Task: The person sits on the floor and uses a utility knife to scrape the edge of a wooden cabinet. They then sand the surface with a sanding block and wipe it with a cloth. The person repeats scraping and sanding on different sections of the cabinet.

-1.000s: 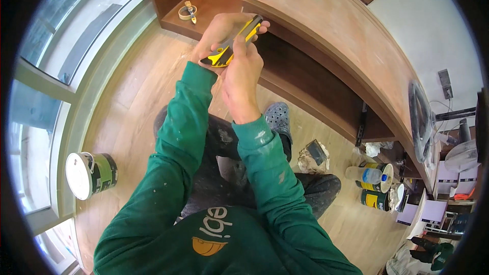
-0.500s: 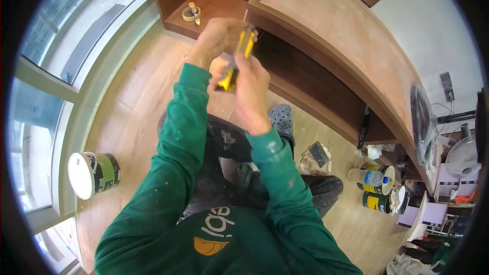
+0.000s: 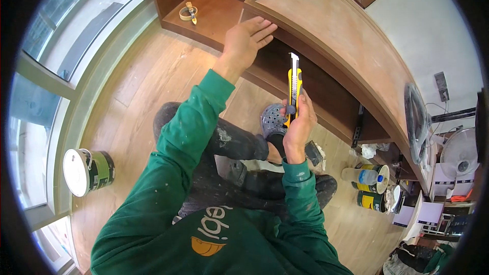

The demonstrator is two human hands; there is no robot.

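A yellow and black snap-off utility knife (image 3: pixel 295 82) points upward with its blade out. My right hand (image 3: pixel 300 128) is wrapped around its lower end. To its left, my left hand (image 3: pixel 242 46) is open, fingers stretched out toward the front edge of a curved wooden desktop (image 3: pixel 336 30). Whether the fingertips touch that edge I cannot tell. Behind the knife lies the dark open space under the desktop, with a lower wooden board (image 3: pixel 260 75).
A tape roll (image 3: pixel 184 14) and a small brush (image 3: pixel 191 12) lie on a low wooden shelf (image 3: pixel 211 7). A lidded bucket (image 3: pixel 87 172) stands by the window. At right are paint cans (image 3: pixel 371 201), a water bottle (image 3: pixel 368 176) and a fan (image 3: pixel 460 154). My clog (image 3: pixel 272 119) is below the knife.
My hands have moved apart. The right one has carried the knife to the right and turned it upright; the left one has let go and opened near the desktop edge. The blade now shows clearly.
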